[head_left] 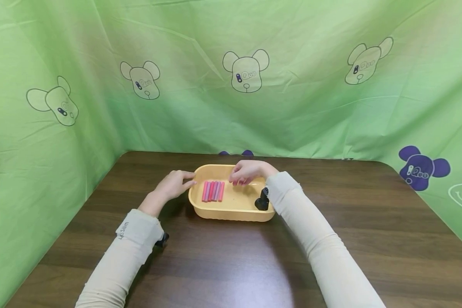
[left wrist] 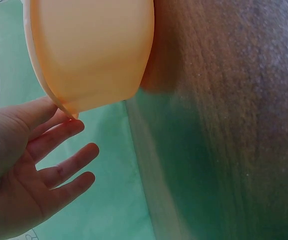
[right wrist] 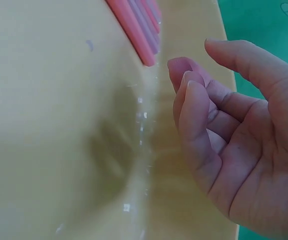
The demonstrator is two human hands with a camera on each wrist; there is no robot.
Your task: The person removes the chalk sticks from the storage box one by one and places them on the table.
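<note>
A shallow yellow-orange plastic basin (head_left: 231, 215) stands on the table. My left hand (head_left: 171, 185) is at its left end; in the left wrist view the thumb and forefinger pinch the rim (left wrist: 43, 82), and the other fingers spread apart below it. Several slim pink and purple sticks (head_left: 213, 191) lie side by side in the left half of the basin. Over the basin's far side hovers my right hand (head_left: 248, 171), holding nothing. Its fingers (right wrist: 193, 112) are loosely bent and the thumb stands apart, close to the ends of the sticks (right wrist: 143, 42).
Dark wood-grain table (head_left: 223, 261) surrounds the basin. Green cloth (head_left: 292, 115) printed with mouse-like heads hangs behind and along the sides. A black wrist device (head_left: 262, 200) on the right sleeve overlaps the basin's near right corner. Small pale flecks (right wrist: 140, 115) dot the basin floor.
</note>
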